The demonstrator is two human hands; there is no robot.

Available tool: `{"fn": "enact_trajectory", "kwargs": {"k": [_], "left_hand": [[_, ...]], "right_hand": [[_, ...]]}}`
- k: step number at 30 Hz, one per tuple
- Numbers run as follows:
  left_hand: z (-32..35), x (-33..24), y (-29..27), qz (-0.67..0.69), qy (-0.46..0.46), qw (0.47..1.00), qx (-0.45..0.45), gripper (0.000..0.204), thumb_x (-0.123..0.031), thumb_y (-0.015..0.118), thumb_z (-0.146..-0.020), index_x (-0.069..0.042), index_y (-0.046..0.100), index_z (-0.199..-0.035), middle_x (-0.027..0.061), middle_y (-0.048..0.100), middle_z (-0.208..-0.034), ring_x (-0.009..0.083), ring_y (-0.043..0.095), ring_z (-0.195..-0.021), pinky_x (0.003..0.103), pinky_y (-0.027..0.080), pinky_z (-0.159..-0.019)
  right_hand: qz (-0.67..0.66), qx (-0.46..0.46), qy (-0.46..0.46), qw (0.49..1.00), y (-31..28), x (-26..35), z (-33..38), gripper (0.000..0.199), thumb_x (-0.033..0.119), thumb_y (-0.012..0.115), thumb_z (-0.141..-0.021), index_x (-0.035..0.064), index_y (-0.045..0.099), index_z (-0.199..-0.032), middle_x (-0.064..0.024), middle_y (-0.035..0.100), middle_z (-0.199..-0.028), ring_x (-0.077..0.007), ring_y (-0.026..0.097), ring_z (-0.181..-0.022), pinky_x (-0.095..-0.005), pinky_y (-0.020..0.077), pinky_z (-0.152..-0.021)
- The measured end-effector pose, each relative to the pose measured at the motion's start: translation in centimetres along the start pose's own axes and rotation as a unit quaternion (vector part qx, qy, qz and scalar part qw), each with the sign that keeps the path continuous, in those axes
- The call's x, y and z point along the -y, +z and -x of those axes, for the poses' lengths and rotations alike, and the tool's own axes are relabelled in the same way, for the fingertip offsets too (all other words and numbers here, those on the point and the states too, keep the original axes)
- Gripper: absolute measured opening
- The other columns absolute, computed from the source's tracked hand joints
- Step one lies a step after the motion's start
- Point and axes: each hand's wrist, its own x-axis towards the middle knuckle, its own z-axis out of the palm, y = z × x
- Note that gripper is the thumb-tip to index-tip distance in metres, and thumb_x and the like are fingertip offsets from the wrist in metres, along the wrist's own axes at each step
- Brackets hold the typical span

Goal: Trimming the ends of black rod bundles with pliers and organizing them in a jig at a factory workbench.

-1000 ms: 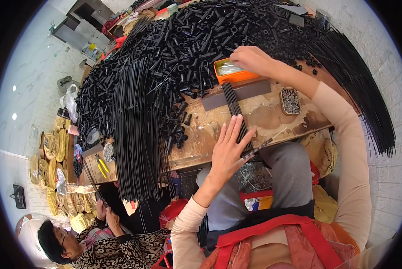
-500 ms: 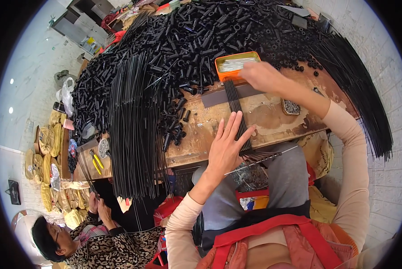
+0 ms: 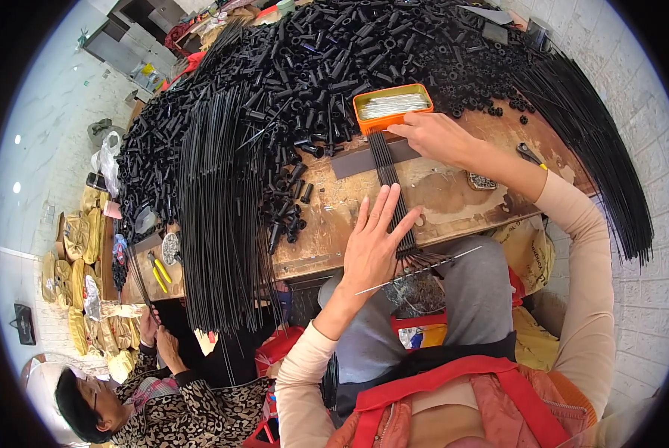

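Several thin black rods (image 3: 384, 158) lie side by side on the wooden table (image 3: 319, 257), crossing a dark flat strip (image 3: 353, 163). Spread and flat, the fingers of my left hand (image 3: 375, 243) rest on the rods near the table edge. Beyond that edge, the rods' near ends fan out along a thin metal rod (image 3: 424, 270) above my lap. My right hand (image 3: 435, 140) is at the far rod ends, fingertips drawn together by the front of an orange box (image 3: 379, 125) of thin pale metal pins (image 3: 396, 105). What the fingertips hold, if anything, is hidden.
Black tubular parts (image 3: 334, 67) heap across the back. Long black rod bundles lie at left (image 3: 219, 216) and right (image 3: 585, 142). Pliers (image 3: 530, 155) and a small tray (image 3: 482, 181) are near my right forearm. A co-worker (image 3: 148, 381) holds rods at lower left, near yellow-handled pliers (image 3: 159, 270).
My right hand has come down from over the box's right corner to its front edge, by the rods' far ends. My left hand stays on the rods.
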Motion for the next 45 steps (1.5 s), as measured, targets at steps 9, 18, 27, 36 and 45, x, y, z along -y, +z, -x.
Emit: {"fn": "enact_trajectory", "kwargs": {"k": [9,18,27,36,45], "left_hand": [[0.0,0.1,-0.2,0.014,-0.007,1.0,-0.001,0.081,-0.032,0.081,-0.069,-0.022,0.046,-0.141,0.0196,0.025,-0.155,0.0338,0.023,-0.145,0.047,0.022,-0.117],[-0.4,0.3,0.1,0.03,-0.004,1.0,0.001,0.089,-0.031,0.086,-0.061,-0.021,0.045,-0.14,0.0178,0.022,-0.156,0.0321,0.021,-0.146,0.045,0.023,-0.117],[-0.1,0.3,-0.2,0.028,-0.004,1.0,-0.01,0.087,-0.031,0.085,-0.062,-0.022,0.047,-0.14,0.0178,0.028,-0.154,0.0329,0.026,-0.144,0.046,0.025,-0.116],[1.5,0.1,0.8,-0.042,0.067,0.996,-0.038,0.089,0.003,0.065,-0.054,-0.016,0.048,-0.14,0.0187,0.035,-0.15,0.0329,0.034,-0.14,0.042,0.029,-0.116],[1.4,0.4,0.9,-0.045,0.068,0.996,-0.044,0.086,0.003,0.062,-0.056,-0.016,0.049,-0.139,0.019,0.036,-0.15,0.0327,0.035,-0.14,0.042,0.029,-0.117]], "right_hand": [[0.026,-0.04,-0.067,0.997,0.8,-1.9,-1.4,0.022,0.004,0.06,-0.08,0.0039,0.064,-0.102,-0.0113,0.06,-0.086,-0.031,0.064,-0.08,-0.0412,0.0528,-0.07],[-0.001,-0.088,-0.102,0.991,1.4,-1.1,-2.7,0.011,0.008,0.059,-0.081,0.0042,0.057,-0.091,-0.0097,0.059,-0.087,-0.0288,0.063,-0.084,-0.0391,0.0526,-0.07],[0.012,-0.096,-0.093,0.991,1.1,-1.4,-3.0,0.011,0.009,0.057,-0.084,0.0057,0.059,-0.094,-0.0126,0.06,-0.083,-0.031,0.064,-0.08,-0.0412,0.0522,-0.072],[-0.132,0.081,0.077,0.985,-0.1,-6.7,-6.7,0.012,0.01,0.065,-0.078,-0.0008,0.067,-0.083,-0.0174,0.068,-0.08,-0.0336,0.067,-0.079,-0.0403,0.053,-0.07],[-0.059,-0.092,-0.045,0.993,-1.7,-1.4,-2.6,0.012,0.009,0.061,-0.086,0.0033,0.063,-0.096,-0.0133,0.06,-0.08,-0.0338,0.062,-0.077,-0.0399,0.0503,-0.067]]}}
